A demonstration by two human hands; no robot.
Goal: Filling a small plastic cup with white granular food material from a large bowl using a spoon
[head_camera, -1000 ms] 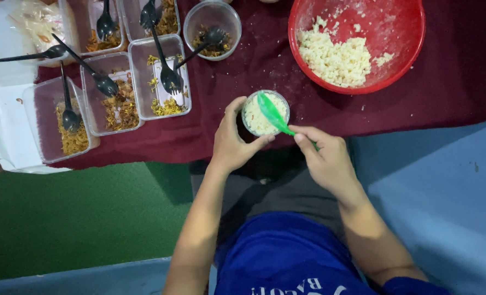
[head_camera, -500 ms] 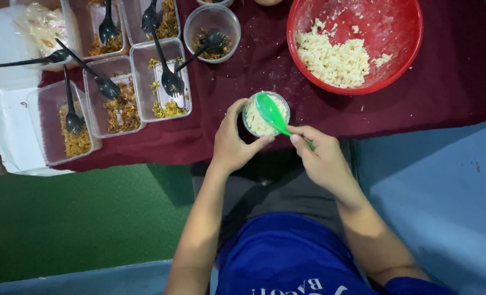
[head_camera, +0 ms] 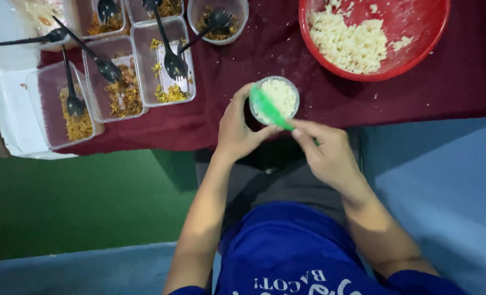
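Two hands: left hand [head_camera: 238,131] round rice cup [head_camera: 276,99], right hand [head_camera: 325,153] gripping green spoon [head_camera: 269,109] over it.

A food-preparation stall: a counter under maroon cloth [head_camera: 319,104] carries clear plastic trays of toppings [head_camera: 164,54] and a red plastic bowl of rice [head_camera: 423,49].

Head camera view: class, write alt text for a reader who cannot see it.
The left hand grips a small round cup of white rice while the right hand works a green spoon over it, near a red bowl.
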